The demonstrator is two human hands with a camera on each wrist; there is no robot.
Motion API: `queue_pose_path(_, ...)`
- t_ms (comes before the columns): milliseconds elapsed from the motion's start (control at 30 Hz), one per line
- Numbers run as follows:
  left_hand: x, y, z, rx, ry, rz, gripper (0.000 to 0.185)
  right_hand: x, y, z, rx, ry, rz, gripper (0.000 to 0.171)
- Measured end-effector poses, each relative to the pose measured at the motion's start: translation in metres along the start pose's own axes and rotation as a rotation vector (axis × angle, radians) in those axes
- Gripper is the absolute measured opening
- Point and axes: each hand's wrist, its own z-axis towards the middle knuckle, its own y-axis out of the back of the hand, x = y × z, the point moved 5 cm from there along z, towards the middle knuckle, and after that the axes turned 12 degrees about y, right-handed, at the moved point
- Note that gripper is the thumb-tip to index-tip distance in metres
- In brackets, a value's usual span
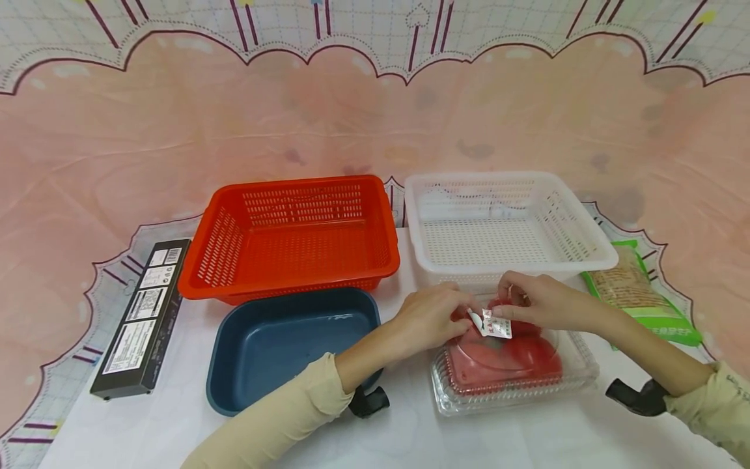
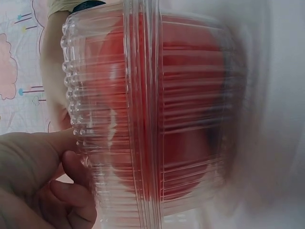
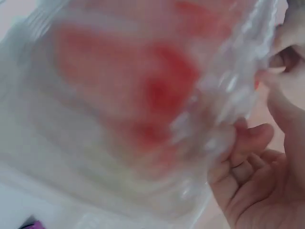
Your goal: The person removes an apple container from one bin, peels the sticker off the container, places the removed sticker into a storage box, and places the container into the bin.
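Note:
A clear plastic clamshell box (image 1: pixel 515 391) lies on the white tablecloth, with large red rounded pieces (image 1: pixel 534 355) inside, possibly tomatoes. Over its lid, a small white label (image 1: pixel 498 326) with red print stands partly lifted, one corner folded. My left hand (image 1: pixel 430 319) pinches the label's left edge between thumb and fingers. From the other side, my right hand (image 1: pixel 547 303) pinches its upper right edge. In the left wrist view the box's ribbed side (image 2: pixel 147 114) fills the middle, beside the curled fingers of the left hand (image 2: pixel 43 181). The right wrist view is blurred.
Behind the box stands a white basket (image 1: pixel 510 266); a red basket (image 1: pixel 287 286) is left of it. A blue basin (image 1: pixel 293 345) sits by my left forearm. A black labelled carton (image 1: pixel 140 319) lies far left, a green-edged packet (image 1: pixel 644 293) at right.

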Motion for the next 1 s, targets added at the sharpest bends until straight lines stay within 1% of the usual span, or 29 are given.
queue_pose_path(33,0.0,-0.001,0.001,0.005,-0.004,-0.006,0.018,-0.002,0.002,0.0,-0.029,0.007,-0.015,0.021)
queue_pose_path(100,-0.001,-0.002,0.002,0.013,-0.01,-0.016,0.016,-0.007,0.005,-0.001,-0.084,0.01,-0.085,0.015)
queue_pose_path(167,-0.001,-0.003,0.003,0.014,-0.014,-0.016,0.015,-0.011,0.006,-0.002,-0.133,0.001,-0.166,0.013)
queue_pose_path(267,-0.001,-0.002,0.003,0.004,-0.015,-0.02,0.014,-0.016,0.004,-0.003,-0.168,-0.012,-0.261,0.014)
queue_pose_path(400,0.0,-0.001,0.003,-0.02,-0.014,-0.03,0.013,-0.021,-0.003,-0.004,-0.197,-0.008,-0.317,0.016)
queue_pose_path(533,0.002,0.0,0.002,-0.054,-0.022,-0.024,0.012,-0.021,-0.006,-0.006,-0.252,0.051,-0.375,0.017)
queue_pose_path(633,0.002,0.0,0.002,-0.075,-0.035,-0.011,0.013,-0.019,-0.005,-0.01,-0.332,0.139,-0.457,0.018)
queue_pose_path(733,0.003,-0.001,0.002,-0.08,-0.042,-0.011,0.013,-0.019,-0.004,-0.015,-0.421,0.208,-0.516,0.023)
queue_pose_path(800,0.003,-0.001,0.002,-0.08,-0.044,-0.018,0.013,-0.021,-0.004,-0.018,-0.461,0.225,-0.509,0.026)
queue_pose_path(900,0.002,0.0,0.001,-0.083,-0.051,-0.03,0.013,-0.025,-0.005,-0.023,-0.491,0.224,-0.43,0.028)
queue_pose_path(1000,0.002,0.0,0.0,-0.087,-0.06,-0.051,0.014,-0.03,-0.008,-0.026,-0.495,0.197,-0.33,0.03)
